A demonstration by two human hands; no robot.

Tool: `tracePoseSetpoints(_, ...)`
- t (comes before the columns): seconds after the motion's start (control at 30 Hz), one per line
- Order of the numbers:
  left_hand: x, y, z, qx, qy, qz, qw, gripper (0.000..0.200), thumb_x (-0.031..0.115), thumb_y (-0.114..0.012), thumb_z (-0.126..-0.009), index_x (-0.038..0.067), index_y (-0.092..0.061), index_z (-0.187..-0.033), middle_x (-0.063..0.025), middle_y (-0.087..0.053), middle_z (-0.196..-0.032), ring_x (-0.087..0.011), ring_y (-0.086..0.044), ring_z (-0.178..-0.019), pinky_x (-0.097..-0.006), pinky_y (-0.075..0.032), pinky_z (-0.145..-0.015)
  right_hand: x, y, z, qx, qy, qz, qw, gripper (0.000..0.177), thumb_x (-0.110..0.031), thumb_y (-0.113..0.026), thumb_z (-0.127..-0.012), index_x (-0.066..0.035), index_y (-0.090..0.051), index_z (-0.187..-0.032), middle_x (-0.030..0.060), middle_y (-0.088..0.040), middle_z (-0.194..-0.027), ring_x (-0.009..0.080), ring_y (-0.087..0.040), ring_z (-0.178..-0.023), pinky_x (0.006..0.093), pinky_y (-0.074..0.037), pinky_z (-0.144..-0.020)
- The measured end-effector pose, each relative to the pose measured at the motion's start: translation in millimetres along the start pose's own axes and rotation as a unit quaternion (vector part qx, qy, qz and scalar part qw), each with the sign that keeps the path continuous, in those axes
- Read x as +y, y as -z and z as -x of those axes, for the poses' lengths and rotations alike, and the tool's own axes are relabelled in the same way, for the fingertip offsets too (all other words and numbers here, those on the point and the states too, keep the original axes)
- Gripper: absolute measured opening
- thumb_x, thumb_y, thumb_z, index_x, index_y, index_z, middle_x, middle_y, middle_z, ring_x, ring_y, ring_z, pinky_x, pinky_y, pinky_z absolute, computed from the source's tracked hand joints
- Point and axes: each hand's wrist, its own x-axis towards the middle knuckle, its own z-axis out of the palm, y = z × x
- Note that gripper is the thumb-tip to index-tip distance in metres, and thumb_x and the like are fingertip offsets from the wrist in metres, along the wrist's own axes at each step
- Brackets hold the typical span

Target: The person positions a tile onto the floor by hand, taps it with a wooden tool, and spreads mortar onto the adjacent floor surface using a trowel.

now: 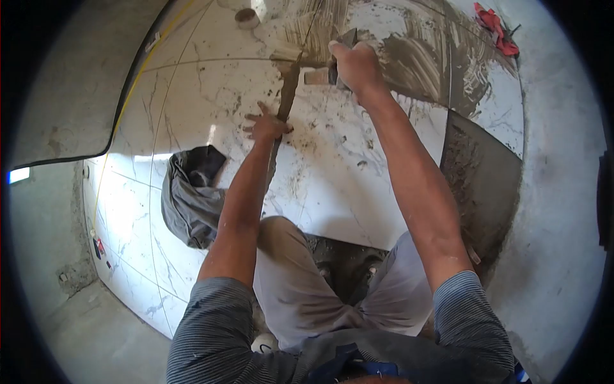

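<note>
Left hand: the left hand [265, 125] lies palm down with its fingers spread wide, over the left edge of the large white tile's dark seam.
Right hand: the right hand [359, 67] has its fingers wrapped around a dark hand tool [349, 37], near the far edge of the same tile; the tool's exact shape is partly hidden by the fist.
Large tile: the white, grey-veined tile [345, 147] lies in front of the knees, flecked with brown crumbs, its near edge by the trousers [297, 281].
Seam: a dark, uneven strip [290, 89] runs along the tile's left edge, widest toward the far left corner.
Smears: brown mortar [412, 61] is spread in streaks over the tiles beyond the far right corner.
Right side: a dark, rough patch [483, 163] adjoins the tile's right edge.
Cloth: a crumpled grey cloth [185, 201] lies on the tiled floor [121, 211], left of the left forearm.
Floor edges: a red cloth [495, 31] lies at the far right corner; a yellow line [132, 96] runs along the left edge; a small round object [246, 18] sits near the far edge.
</note>
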Motion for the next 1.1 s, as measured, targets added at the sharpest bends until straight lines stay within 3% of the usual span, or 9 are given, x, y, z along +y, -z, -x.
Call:
tracePoseSetpoints(0.17, -5, -7, -9, 0.007, -0.019, -0.012, 1.0, 0.119, 0.038, -0.079, -0.058, 0.021, 0.004, -0.142, -0.032, 0.006, -0.141, -0.0583, -0.006, -0.125, -0.0613, -0.02, -0.1, 14, -14, -2, -0.005, -0.006, -0.005, 1.0, 0.033, -0.025, -0.056, -0.077, 0.007, -0.058, -0.068, 0.0134, -0.059, -0.063, 0.0207, -0.057, -0.06, 0.0361, -0.043, -0.058)
tracePoseSetpoints(0.23, -4, -6, -11, -0.001, -0.011, -0.008, 1.0, 0.119, 0.038, -0.079, -0.058, 0.021, 0.004, -0.141, -0.032, 0.006, -0.141, -0.0583, -0.006, -0.125, -0.0612, -0.02, -0.1, -9, -1, 17, -0.056, -0.035, -0.042, 0.997, 0.04, -0.023, -0.052, -0.074, 0.016, -0.056, -0.085, 0.0316, -0.059, -0.089, 0.0362, -0.059, -0.088, 0.0395, -0.044, -0.077)
tracePoseSetpoints(0.27, -5, -8, -10, 0.003, -0.007, -0.009, 1.0, 0.119, 0.039, -0.079, -0.058, 0.021, 0.004, -0.142, -0.0319, 0.006, -0.141, -0.0584, -0.006, -0.125, -0.0611, -0.021, -0.1, 2, -7, 17, -0.058, -0.045, -0.041, 0.996, 0.04, -0.023, -0.052, -0.074, 0.016, -0.056, -0.085, 0.0316, -0.059, -0.089, 0.0362, -0.059, -0.088, 0.0395, -0.044, -0.077)
tracePoseSetpoints(0.33, 0, -4, -11, 0.016, -0.012, -0.007, 1.0, 0.119, 0.039, -0.079, -0.058, 0.021, 0.004, -0.142, -0.0318, 0.006, -0.141, -0.0585, -0.005, -0.125, -0.061, -0.021, -0.099, 3, -19, 8, -0.018, -0.027, 0.014, 0.999, 0.039, -0.023, -0.052, -0.073, 0.015, -0.056, -0.082, 0.0302, -0.06, -0.085, 0.036, -0.06, -0.084, 0.04, -0.045, -0.076)
tracePoseSetpoints(0.57, -4, -4, -12, 0.006, -0.012, -0.002, 1.0, 0.12, 0.04, -0.079, -0.058, 0.021, 0.004, -0.141, -0.0321, 0.008, -0.141, -0.0588, -0.006, -0.124, -0.0608, -0.02, -0.1, -4, -12, 30, -0.018, 0.0, 0.001, 1.0, 0.035, -0.022, -0.052, -0.074, 0.013, -0.057, -0.077, 0.0251, -0.061, -0.079, 0.0341, -0.061, -0.076, 0.0397, -0.046, -0.07)
tracePoseSetpoints(0.63, -8, -6, -11, 0.004, -0.025, -0.006, 1.0, 0.12, 0.039, -0.08, -0.058, 0.021, 0.004, -0.142, -0.0322, 0.008, -0.141, -0.0586, -0.006, -0.125, -0.0606, -0.02, -0.1, -12, -5, 38, -0.094, -0.052, -0.042, 0.993, 0.034, -0.022, -0.052, -0.075, 0.012, -0.057, -0.076, 0.0225, -0.061, -0.075, 0.0302, -0.061, -0.07, 0.0388, -0.047, -0.066)
tracePoseSetpoints(0.77, -9, -10, -13, 0.0, -0.005, -0.028, 1.0, 0.118, 0.039, -0.079, -0.059, 0.021, 0.003, -0.142, -0.0322, 0.007, -0.141, -0.0584, -0.007, -0.125, -0.0604, -0.02, -0.1, -5, -5, 45, -0.077, -0.04, -0.088, 0.992, 0.034, -0.022, -0.053, -0.075, 0.011, -0.057, -0.072, 0.0197, -0.06, -0.069, 0.0271, -0.059, -0.064, 0.0377, -0.047, -0.062)
tracePoseSetpoints(0.83, -1, -5, -12, 0.004, -0.013, -0.026, 1.0, 0.118, 0.039, -0.079, -0.059, 0.021, 0.003, -0.142, -0.0321, 0.006, -0.141, -0.0583, -0.007, -0.125, -0.0604, -0.02, -0.1, -7, -10, 40, -0.065, -0.028, 0.007, 0.997, 0.034, -0.023, -0.053, -0.075, 0.01, -0.057, -0.068, 0.0186, -0.059, -0.065, 0.0266, -0.059, -0.062, 0.0366, -0.047, -0.06)
tracePoseSetpoints(1.1, -3, -3, -9, 0.0, -0.012, -0.013, 1.0, 0.118, 0.038, -0.079, -0.059, 0.02, 0.002, -0.142, -0.0324, 0.006, -0.141, -0.0587, -0.007, -0.124, -0.0603, -0.022, -0.099, -6, 5, 54, -0.092, -0.042, 0.0, 0.995, 0.035, -0.024, -0.053, -0.075, 0.011, -0.055, -0.071, 0.0164, -0.056, -0.06, 0.0221, -0.055, -0.057, 0.0358, -0.044, -0.058)
